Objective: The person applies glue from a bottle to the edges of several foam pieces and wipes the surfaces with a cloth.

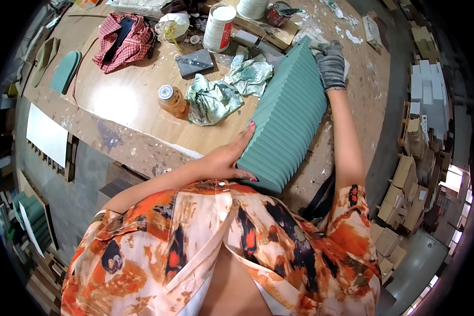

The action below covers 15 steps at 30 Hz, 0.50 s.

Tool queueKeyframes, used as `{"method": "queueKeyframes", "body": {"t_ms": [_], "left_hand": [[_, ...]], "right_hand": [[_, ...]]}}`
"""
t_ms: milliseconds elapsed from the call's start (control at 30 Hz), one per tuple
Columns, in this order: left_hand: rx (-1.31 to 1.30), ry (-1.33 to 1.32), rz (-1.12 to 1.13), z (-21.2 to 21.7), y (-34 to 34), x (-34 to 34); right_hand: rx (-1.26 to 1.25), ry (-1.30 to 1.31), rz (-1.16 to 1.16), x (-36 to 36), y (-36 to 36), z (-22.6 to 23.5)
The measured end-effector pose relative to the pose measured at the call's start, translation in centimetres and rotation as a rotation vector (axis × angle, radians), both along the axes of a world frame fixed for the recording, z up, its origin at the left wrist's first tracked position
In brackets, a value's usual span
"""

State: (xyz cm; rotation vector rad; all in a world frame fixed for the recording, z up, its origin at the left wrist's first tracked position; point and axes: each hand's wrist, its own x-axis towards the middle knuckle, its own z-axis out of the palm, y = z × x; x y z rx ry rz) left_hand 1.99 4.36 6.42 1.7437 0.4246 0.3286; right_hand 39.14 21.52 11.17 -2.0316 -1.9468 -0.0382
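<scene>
Remotely, through the head camera, I pick out print first: left of the far part of the green ribbed block (pixel 288 124), a white can (pixel 218 29) carries a red panel with small lettering, which I leave unquoted. Left of the block's middle, a jar (pixel 172 101) of orange-brown contents has a pale lid with dark marks too small for me to read. The block itself lies aslant on the worktable (pixel 137 105), its near end close to the patterned shirt (pixel 189 231). I see the bare left hand (pixel 225 158) at that near end, spread rather than clenched: the thumb rests by the end's corner, the other fingers reach along the left edge, and the block sits just right of them. Near the block's far end, the right hand (pixel 332 66), in a grey striped glove, is on the right side, its fingers bent toward the ribs; I cannot tell whether they grasp anything. Two crumpled, green-stained rags (pixel 213 100) lie left of the block, the farther one just beside it, and a dark grey slab (pixel 195 63) lies beyond them.
</scene>
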Motion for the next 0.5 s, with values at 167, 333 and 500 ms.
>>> {"method": "queueKeyframes", "body": {"t_ms": [167, 333, 500], "left_hand": [[-0.043, 0.019, -0.008, 0.1, -0.2, 0.2], [0.014, 0.006, -0.003, 0.1, -0.1, 0.2], [0.01, 0.016, -0.004, 0.2, -0.1, 0.0]], "right_hand": [[0.073, 0.168, -0.121, 1.5, -0.3, -0.1], [0.295, 0.022, 0.082, -0.4, 1.6, -2.3], [0.17, 0.03, -0.036, 0.2, 0.3, -2.0]]}}
